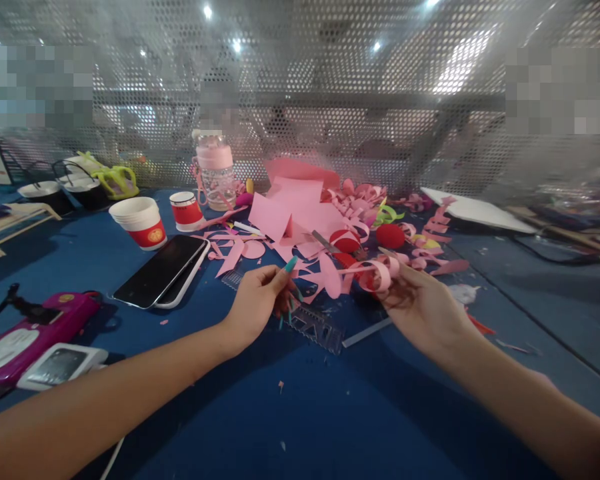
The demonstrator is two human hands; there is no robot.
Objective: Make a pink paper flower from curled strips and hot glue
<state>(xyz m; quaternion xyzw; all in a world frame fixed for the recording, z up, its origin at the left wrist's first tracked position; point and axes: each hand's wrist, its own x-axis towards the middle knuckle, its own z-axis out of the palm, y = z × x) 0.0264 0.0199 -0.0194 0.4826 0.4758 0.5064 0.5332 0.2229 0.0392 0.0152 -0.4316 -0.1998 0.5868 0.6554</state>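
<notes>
My right hand [427, 303] is closed on a curled pink paper strip [380, 275], whose loops hang out to the left of the fingertips. My left hand [257, 297] has its fingers curled in, the thumb with a long teal nail pressed near the forefinger; anything between them is too small to make out. Just beneath it lies a clear plastic stencil ruler [317, 328]. A thin grey strip [367, 331] rests between the two hands. Behind them spreads a heap of pink paper [300, 207] with cut scraps, ovals and curls, and red round pieces [390, 235].
Left stand paper cups [139, 223], a red-and-white cup [186, 212], stacked phones [163, 270], a purple toy scooter [35, 330] and a small white device [60, 367]. A pink-lidded bottle [215, 170] stands before the perforated metal screen [330, 87]. A white board [475, 210] lies at right.
</notes>
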